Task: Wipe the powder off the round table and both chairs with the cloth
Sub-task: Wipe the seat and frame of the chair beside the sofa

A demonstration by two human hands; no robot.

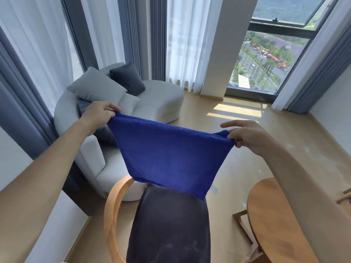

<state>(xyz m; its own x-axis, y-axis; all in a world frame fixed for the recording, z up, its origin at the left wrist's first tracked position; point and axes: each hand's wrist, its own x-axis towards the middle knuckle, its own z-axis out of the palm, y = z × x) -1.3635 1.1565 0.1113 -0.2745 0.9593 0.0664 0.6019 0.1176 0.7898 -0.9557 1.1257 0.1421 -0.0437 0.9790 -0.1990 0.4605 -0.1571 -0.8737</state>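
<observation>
The soft blue terry cloth (169, 154) hangs limp and light above the dark-cushioned wooden chair (169, 224), left hand (98, 113) and right hand (248, 135) each pinching a top corner; faint powder perhaps dusts the seat.

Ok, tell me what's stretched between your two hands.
In the head view, the blue cloth hangs spread between the left hand and the right hand, each pinching a top corner, above the dark chair seat.
</observation>
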